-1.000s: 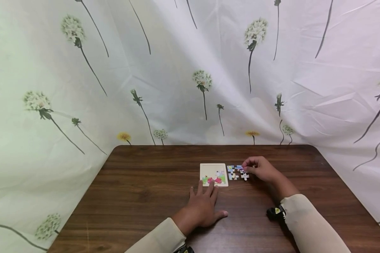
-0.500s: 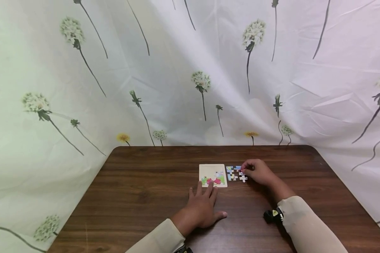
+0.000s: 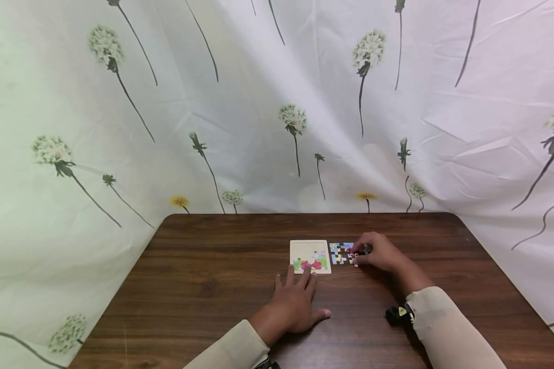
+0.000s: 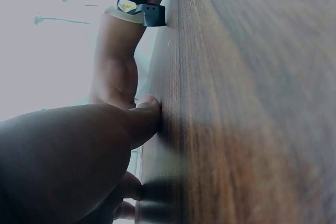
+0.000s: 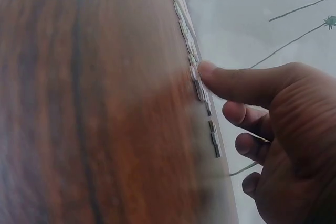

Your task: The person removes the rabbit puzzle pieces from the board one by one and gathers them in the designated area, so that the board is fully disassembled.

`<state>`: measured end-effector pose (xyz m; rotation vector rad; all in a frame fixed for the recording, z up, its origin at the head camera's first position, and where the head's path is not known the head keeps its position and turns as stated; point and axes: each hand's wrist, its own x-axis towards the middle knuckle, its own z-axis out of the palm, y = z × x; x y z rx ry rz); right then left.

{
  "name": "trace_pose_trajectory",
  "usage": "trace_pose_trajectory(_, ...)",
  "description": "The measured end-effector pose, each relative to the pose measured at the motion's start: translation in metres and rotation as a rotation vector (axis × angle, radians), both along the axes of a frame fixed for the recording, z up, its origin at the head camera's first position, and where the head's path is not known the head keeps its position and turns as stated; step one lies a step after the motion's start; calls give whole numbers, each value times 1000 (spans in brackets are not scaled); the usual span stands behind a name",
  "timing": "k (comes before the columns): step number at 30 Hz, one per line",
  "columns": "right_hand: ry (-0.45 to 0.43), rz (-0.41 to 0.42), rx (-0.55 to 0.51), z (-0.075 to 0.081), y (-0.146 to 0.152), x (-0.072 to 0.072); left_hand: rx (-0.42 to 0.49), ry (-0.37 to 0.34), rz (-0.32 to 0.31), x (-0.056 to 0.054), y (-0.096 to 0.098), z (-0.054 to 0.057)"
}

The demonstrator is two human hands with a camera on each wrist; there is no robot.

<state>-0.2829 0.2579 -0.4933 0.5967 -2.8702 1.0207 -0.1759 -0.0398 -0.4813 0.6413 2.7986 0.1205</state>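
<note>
In the head view my left hand (image 3: 295, 305) lies spread and palm down on the table, its fingertips on the near edge of a square jigsaw board (image 3: 308, 248). Pink, green and white pieces fill the board's lower part; bare wood shows above. To its right lie several loose jigsaw pieces (image 3: 338, 259). My right hand (image 3: 379, 252) reaches over the rightmost ones and holds a jigsaw piece (image 3: 352, 255) between thumb and curled index finger. In the right wrist view the thumb (image 5: 236, 83) touches the flat row of pieces (image 5: 193, 72); the index fingertip is hidden there.
The brown wooden table (image 3: 189, 287) extends around the board and pieces. Behind it hangs a white cloth (image 3: 249, 154) printed with dandelions. A black wrist camera (image 3: 397, 315) sits at the right sleeve's cuff.
The right hand has come slightly down among the loose pieces, and its thumb and index finger have spread farther apart. The left hand has stayed put on the board's edge.
</note>
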Motion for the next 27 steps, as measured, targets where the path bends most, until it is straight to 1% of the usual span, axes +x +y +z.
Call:
trace_pose_trajectory(1,8,8,16,1,1,1,2,1,0,0,0,0)
trace_pose_trajectory(5,6,-10,69,4,2,2,9,7,0,2,0,0)
trace_pose_trajectory(10,9,-17,105,4,3,3,10,6,-2,3,0,0)
trace_pose_trajectory(16,29,-36,114,3,3,2,4,9,-3,2,1,1)
trace_pose_trajectory(22,31,-31,116,0,3,1,15,4,0,2,1,0)
trace_pose_trajectory(27,30,-31,93,-1,4,0,5,3,1,2,2,1)
